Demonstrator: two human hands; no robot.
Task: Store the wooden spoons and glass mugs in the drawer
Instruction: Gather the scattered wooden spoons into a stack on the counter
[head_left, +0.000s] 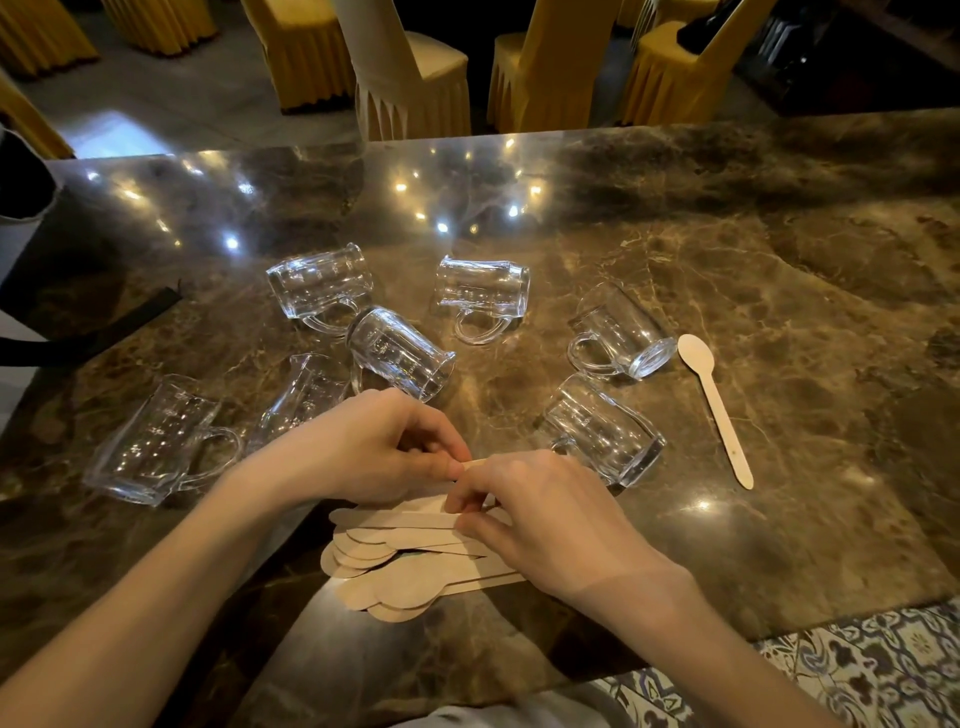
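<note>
Several clear glass mugs lie on their sides on the brown marble table (779, 291), among them one at the left (156, 441), one in the middle (400, 353) and one near my right hand (602, 431). A stack of flat wooden spoons (395, 561) rests at the near edge. My left hand (358, 447) and my right hand (545, 525) both pinch spoon handles above the stack, fingertips almost meeting. A single wooden spoon (717, 405) lies apart to the right. No drawer is visible.
Chairs with yellow covers (415, 78) stand beyond the far table edge. A dark object with a black strap (104, 322) sits at the far left. Patterned floor tiles (883, 665) show past the near right corner.
</note>
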